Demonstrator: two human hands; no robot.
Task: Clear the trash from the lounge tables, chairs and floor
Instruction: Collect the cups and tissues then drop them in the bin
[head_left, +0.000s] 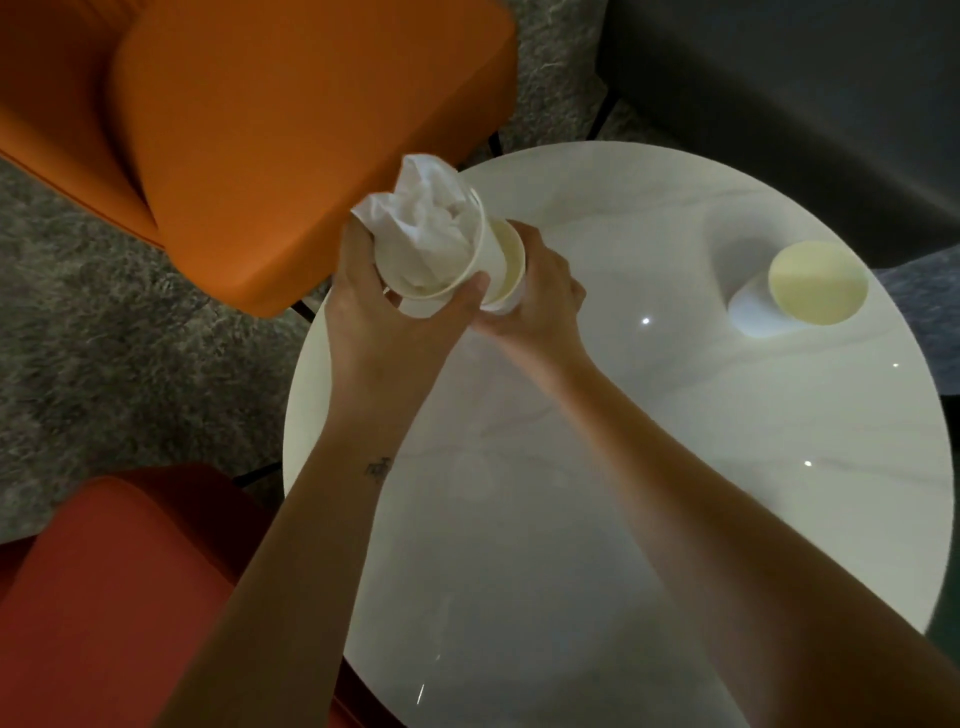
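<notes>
**Here, two paper cups are brought together above the table edge**

Centrally, a stuffed cup (415, 307) is gripped by the left hand (374, 317), whose fingers are curled round its wall from the 9 o'clock side. It is packed with crumpled white tissue (426, 218). Its mouth is turned up toward the camera, so the long axis runs close to the line of sight, and the tissue spills out toward 11 o'clock. A second cup (506, 265), pale yellow inside and also mouth-up, is held touching it at 3 o'clock by the right hand (540, 296), wrapped round the wall. Nesting of one in the other is judged likely.

Both cups are expected to be very light and thin-walled, so easily crushed. A loose hold round the mid-wall, below the stiffer rolled rim, is advised. The tissue is soft and could fall out if the cup is tipped.

Both are held over the 11 o'clock edge of a round white table (623, 493). A third cup (800, 288) stands upright near its 2 o'clock edge, well apart from the hands. An orange chair (285, 130) is seen at 11 o'clock, a red chair (104, 597) at 8 o'clock, a dark seat (805, 78) at 1 o'clock, and grey carpet (78, 338) lies between them.
</notes>
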